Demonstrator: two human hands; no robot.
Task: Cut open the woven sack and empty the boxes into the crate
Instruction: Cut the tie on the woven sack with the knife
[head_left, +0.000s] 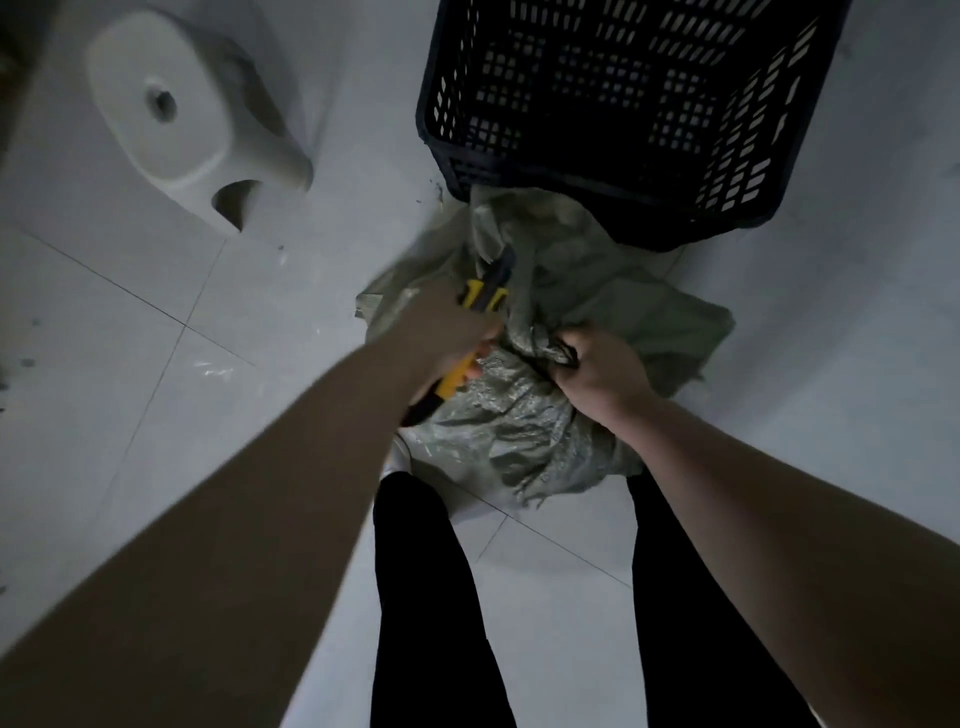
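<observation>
A grey-green woven sack (524, 415) stands crumpled on the tiled floor between my legs. My left hand (447, 332) grips a yellow and black utility knife (483, 296), whose front end lies against the sack's upper folds. My right hand (597, 371) is closed on a bunched fold of the sack near its tied neck. Just beyond the sack sits a dark perforated plastic crate (613, 171), and nothing shows inside it. No boxes are visible; the sack hides its contents.
A white plastic stool (171, 114) stands at the far left on the floor. Pale floor tiles (156, 364) with small dark specks surround the sack. My legs in black trousers (421, 597) flank the sack's near side.
</observation>
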